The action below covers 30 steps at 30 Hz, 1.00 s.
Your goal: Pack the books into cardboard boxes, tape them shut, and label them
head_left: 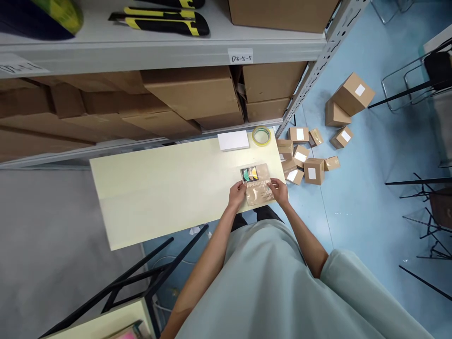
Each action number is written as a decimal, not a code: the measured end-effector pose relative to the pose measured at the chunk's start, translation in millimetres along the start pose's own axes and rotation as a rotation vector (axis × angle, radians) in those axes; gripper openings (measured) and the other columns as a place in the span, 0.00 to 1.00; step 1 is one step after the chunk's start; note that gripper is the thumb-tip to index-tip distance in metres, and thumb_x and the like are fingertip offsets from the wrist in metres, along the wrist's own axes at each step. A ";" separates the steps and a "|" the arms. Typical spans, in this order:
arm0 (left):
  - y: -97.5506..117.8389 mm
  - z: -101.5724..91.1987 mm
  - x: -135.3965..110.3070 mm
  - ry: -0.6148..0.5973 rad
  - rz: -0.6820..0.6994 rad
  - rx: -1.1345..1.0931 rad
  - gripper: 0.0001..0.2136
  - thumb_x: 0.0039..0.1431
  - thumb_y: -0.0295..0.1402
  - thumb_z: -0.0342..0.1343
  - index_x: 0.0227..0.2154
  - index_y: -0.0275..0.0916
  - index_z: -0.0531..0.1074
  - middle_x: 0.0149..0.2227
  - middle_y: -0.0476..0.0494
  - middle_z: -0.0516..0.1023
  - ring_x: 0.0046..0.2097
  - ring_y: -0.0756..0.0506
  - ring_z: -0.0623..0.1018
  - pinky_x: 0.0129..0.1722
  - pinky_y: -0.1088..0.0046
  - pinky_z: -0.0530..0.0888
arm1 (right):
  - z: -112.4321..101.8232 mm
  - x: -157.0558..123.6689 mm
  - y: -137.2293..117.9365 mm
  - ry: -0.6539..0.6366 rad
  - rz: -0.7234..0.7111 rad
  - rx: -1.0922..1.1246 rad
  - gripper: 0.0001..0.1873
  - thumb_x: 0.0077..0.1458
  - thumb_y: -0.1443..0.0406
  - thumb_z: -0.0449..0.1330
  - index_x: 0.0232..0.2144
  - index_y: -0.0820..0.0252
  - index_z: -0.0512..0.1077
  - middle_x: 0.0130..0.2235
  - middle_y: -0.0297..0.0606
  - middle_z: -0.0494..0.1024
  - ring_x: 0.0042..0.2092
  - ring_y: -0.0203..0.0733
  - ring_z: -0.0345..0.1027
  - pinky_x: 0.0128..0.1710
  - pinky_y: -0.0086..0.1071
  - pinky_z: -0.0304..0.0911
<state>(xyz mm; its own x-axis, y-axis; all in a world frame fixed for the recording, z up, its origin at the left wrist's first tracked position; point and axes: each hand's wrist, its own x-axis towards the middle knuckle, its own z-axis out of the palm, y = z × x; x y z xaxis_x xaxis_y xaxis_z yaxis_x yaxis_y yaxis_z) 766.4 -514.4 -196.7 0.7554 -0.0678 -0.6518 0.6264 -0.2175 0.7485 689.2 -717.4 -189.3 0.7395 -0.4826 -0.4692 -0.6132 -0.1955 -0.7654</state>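
Note:
A flat, shiny clear plastic packet (258, 193) lies at the right end of the pale yellow table (169, 188), close to its front edge. Its upper left corner shows a dark picture with green and yellow shapes, and pale lettering runs beneath it. My left hand (237, 194) pinches the packet's left edge. On the opposite edge, my right hand (278, 190) grips it between thumb and fingers. What lies inside the packet is too small to make out.
Behind the packet sit a white box (233, 141) and a roll of yellowish tape (261, 136). A metal shelf (169, 54) holding cartons and black-and-yellow utility knives (162, 21) runs along the back. Several small cardboard boxes (314, 170) lie on the blue floor at right.

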 end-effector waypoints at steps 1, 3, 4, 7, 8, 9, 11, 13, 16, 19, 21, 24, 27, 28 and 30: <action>-1.4 -0.1 1.5 0.011 0.005 0.010 0.22 0.54 0.52 0.68 0.41 0.39 0.82 0.38 0.41 0.85 0.44 0.40 0.83 0.47 0.65 0.79 | 0.2 1.7 -0.8 -0.001 -0.004 -0.009 0.21 0.63 0.53 0.66 0.51 0.59 0.81 0.45 0.44 0.88 0.40 0.47 0.83 0.44 0.37 0.77; -3.2 -0.6 5.4 0.037 0.018 0.041 0.18 0.55 0.48 0.66 0.41 0.39 0.83 0.39 0.41 0.86 0.45 0.39 0.83 0.48 0.64 0.78 | 1.8 4.9 -2.6 -0.005 -0.019 -0.023 0.20 0.64 0.54 0.66 0.52 0.59 0.81 0.46 0.44 0.88 0.41 0.47 0.83 0.45 0.38 0.77; -3.7 -1.0 7.7 0.053 0.025 0.059 0.17 0.56 0.46 0.66 0.41 0.39 0.83 0.40 0.40 0.86 0.46 0.38 0.83 0.50 0.64 0.78 | 3.1 6.4 -3.3 -0.007 -0.023 -0.027 0.20 0.64 0.55 0.66 0.52 0.59 0.81 0.47 0.44 0.88 0.42 0.47 0.83 0.45 0.38 0.77; -3.9 -1.4 15.5 0.096 0.039 0.115 0.15 0.58 0.42 0.64 0.43 0.40 0.84 0.43 0.39 0.87 0.48 0.37 0.84 0.54 0.61 0.77 | 7.1 9.7 -4.0 0.002 -0.015 -0.039 0.18 0.65 0.55 0.65 0.51 0.59 0.81 0.46 0.45 0.89 0.42 0.49 0.84 0.46 0.38 0.77; -3.7 -1.3 17.6 0.106 0.042 0.135 0.15 0.58 0.40 0.64 0.44 0.40 0.84 0.43 0.39 0.87 0.48 0.37 0.84 0.55 0.60 0.77 | 8.2 10.3 -3.7 0.007 -0.011 -0.047 0.17 0.65 0.55 0.65 0.50 0.59 0.81 0.46 0.45 0.89 0.43 0.49 0.85 0.46 0.39 0.77; -3.4 -1.0 19.3 0.113 0.046 0.155 0.14 0.58 0.39 0.63 0.45 0.40 0.84 0.43 0.39 0.87 0.48 0.37 0.84 0.56 0.59 0.77 | 9.2 10.6 -3.3 0.012 -0.008 -0.057 0.17 0.65 0.54 0.65 0.49 0.58 0.81 0.46 0.45 0.89 0.43 0.50 0.85 0.46 0.40 0.77; -2.6 -0.2 20.9 0.120 0.058 0.190 0.14 0.59 0.39 0.63 0.45 0.40 0.85 0.42 0.38 0.87 0.47 0.36 0.84 0.56 0.58 0.76 | 10.7 10.4 -2.5 0.022 -0.007 -0.086 0.16 0.65 0.55 0.65 0.49 0.57 0.81 0.46 0.45 0.89 0.44 0.51 0.85 0.47 0.40 0.77; -1.4 0.9 20.1 0.127 0.072 0.214 0.15 0.59 0.39 0.63 0.46 0.41 0.85 0.43 0.38 0.87 0.47 0.36 0.84 0.56 0.58 0.76 | 12.0 9.6 -1.9 0.036 -0.019 -0.128 0.16 0.66 0.55 0.64 0.50 0.57 0.81 0.46 0.44 0.89 0.44 0.51 0.85 0.47 0.41 0.77; 1.4 2.7 17.1 0.158 0.106 0.294 0.16 0.61 0.39 0.63 0.49 0.40 0.85 0.47 0.35 0.87 0.47 0.35 0.84 0.55 0.58 0.77 | 12.7 8.0 -1.6 0.070 -0.061 -0.229 0.18 0.67 0.57 0.62 0.52 0.61 0.82 0.48 0.48 0.87 0.45 0.51 0.84 0.50 0.41 0.76; 4.9 3.9 14.0 0.176 0.119 0.410 0.17 0.64 0.39 0.62 0.51 0.38 0.85 0.48 0.33 0.86 0.47 0.35 0.84 0.54 0.58 0.77 | 10.1 7.0 -0.5 0.088 -0.099 -0.338 0.18 0.68 0.58 0.60 0.51 0.62 0.82 0.52 0.51 0.84 0.46 0.51 0.82 0.50 0.42 0.75; 6.3 3.7 11.8 0.162 0.113 0.448 0.17 0.64 0.36 0.60 0.52 0.39 0.84 0.48 0.34 0.86 0.47 0.35 0.84 0.53 0.59 0.77 | 7.1 7.1 1.2 0.107 -0.117 -0.393 0.20 0.68 0.57 0.60 0.53 0.62 0.82 0.53 0.52 0.82 0.48 0.53 0.81 0.51 0.43 0.75; 5.2 3.2 6.7 0.149 0.118 0.484 0.17 0.64 0.33 0.61 0.54 0.41 0.83 0.48 0.35 0.85 0.47 0.36 0.84 0.52 0.60 0.76 | 4.4 8.7 4.8 0.162 -0.107 -0.455 0.23 0.67 0.53 0.61 0.54 0.65 0.79 0.52 0.54 0.81 0.49 0.56 0.79 0.52 0.45 0.74; 0.6 4.7 -0.3 0.136 0.088 0.521 0.15 0.63 0.33 0.62 0.52 0.42 0.82 0.47 0.37 0.84 0.44 0.38 0.83 0.49 0.62 0.76 | 7.3 11.8 8.5 0.186 -0.080 -0.485 0.23 0.67 0.52 0.61 0.51 0.65 0.78 0.48 0.55 0.82 0.49 0.59 0.79 0.50 0.46 0.74; -1.1 5.8 -2.3 0.131 0.075 0.525 0.15 0.63 0.33 0.62 0.52 0.42 0.81 0.47 0.37 0.84 0.44 0.38 0.83 0.48 0.63 0.76 | 9.5 13.0 9.4 0.184 -0.074 -0.481 0.21 0.67 0.51 0.61 0.48 0.64 0.79 0.47 0.55 0.83 0.49 0.59 0.79 0.49 0.46 0.73; -4.1 8.3 -5.2 0.131 0.060 0.525 0.14 0.64 0.32 0.62 0.52 0.42 0.80 0.47 0.37 0.84 0.44 0.38 0.83 0.47 0.64 0.75 | 14.4 15.3 10.7 0.179 -0.063 -0.459 0.19 0.68 0.52 0.59 0.43 0.61 0.79 0.45 0.55 0.83 0.48 0.59 0.79 0.49 0.45 0.73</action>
<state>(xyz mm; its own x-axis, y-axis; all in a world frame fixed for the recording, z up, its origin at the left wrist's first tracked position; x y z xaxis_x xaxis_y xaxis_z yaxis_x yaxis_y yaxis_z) 758.3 -521.2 -197.4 0.8255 0.0190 -0.5641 0.4261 -0.6764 0.6007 697.9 -714.6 -211.1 0.7445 -0.5892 -0.3140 -0.6575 -0.5654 -0.4980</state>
